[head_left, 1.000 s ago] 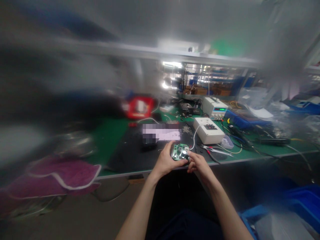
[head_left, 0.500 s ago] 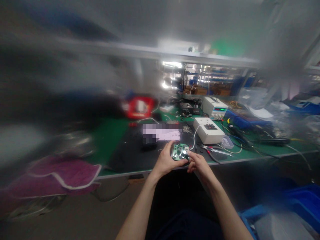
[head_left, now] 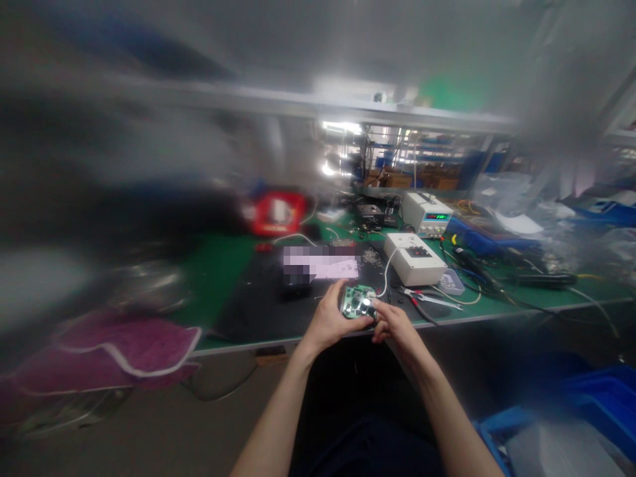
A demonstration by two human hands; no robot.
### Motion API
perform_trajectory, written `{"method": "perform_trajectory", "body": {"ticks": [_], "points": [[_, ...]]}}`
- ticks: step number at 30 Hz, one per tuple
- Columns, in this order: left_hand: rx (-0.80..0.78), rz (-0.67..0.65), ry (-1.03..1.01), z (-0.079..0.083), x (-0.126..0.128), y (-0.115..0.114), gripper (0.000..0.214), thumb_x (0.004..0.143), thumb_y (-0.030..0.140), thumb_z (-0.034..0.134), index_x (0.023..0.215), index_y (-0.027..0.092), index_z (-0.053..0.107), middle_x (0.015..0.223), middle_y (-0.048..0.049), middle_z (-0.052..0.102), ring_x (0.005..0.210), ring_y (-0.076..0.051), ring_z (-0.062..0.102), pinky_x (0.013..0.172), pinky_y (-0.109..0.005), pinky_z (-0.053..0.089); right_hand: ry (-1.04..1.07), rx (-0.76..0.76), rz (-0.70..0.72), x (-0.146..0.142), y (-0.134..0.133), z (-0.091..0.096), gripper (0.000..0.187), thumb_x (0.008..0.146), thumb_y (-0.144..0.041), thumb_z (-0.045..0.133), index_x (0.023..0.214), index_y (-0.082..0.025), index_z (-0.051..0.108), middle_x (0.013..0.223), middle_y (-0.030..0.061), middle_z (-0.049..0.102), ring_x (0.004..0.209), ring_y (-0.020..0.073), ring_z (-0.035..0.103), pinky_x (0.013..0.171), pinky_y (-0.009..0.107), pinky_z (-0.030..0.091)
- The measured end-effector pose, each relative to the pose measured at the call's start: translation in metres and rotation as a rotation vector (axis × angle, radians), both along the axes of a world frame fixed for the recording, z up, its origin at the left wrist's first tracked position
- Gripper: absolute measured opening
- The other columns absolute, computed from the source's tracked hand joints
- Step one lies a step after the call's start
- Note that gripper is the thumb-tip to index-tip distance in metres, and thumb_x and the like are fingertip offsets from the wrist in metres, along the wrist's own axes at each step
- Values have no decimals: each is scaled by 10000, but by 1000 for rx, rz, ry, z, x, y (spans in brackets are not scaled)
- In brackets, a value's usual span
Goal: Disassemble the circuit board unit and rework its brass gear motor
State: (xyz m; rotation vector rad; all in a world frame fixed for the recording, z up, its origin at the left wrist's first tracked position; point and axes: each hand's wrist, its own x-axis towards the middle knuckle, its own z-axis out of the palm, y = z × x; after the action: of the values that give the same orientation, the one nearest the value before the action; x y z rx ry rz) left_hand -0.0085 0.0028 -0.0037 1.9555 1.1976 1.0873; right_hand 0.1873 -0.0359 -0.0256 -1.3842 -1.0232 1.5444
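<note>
I see the left hand (head_left: 326, 319) pinching the circuit board (head_left: 354, 307) above the near edge of the table (head_left: 206, 285), underside hidden. The right hand's (head_left: 397, 326) index finger meets it; whether it grips, I can't tell. Blur swallows the table's far-left corner.

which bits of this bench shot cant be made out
Underside of the circuit board, head view: hidden by the board itself and the left hand.
Digits on the power supply, head view: too small to read surely.
Left end of the pale sheet, head view: covered by pixel blocks.
Blue bin at lower right, head view: blurred, cut off by the edge.
</note>
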Motion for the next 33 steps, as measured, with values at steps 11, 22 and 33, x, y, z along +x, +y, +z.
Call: {"method": "perform_trajectory", "body": {"ticks": [11,22,33], "points": [[-1,1,8,-1,0,0,952,650,534,899,1445,235,468,1419,-98,606,1303,-291,601,1127,-432,469,2,8,11,0,0,0,499,1105,-558,499,1239,-83,569,885,41,563,646,65,532,541,137,467],[5,-1,4,-2,-1,1,948,654,531,897,1448,239,470,1426,-101,603,1314,-295,598,1132,-432,469,-6,-2,2,0,0,-1,495,1105,-559,500,1208,-81,573,853,31,553,637,64,528,540,137,464],[1,0,2,-1,0,0,936,656,524,895,1443,243,472,1414,-93,614,1297,-286,609,1120,-419,479,2,3,5,0,1,-2,495,1106,-556,499,1231,-83,574,867,35,565,640,68,538,549,145,479]]}}
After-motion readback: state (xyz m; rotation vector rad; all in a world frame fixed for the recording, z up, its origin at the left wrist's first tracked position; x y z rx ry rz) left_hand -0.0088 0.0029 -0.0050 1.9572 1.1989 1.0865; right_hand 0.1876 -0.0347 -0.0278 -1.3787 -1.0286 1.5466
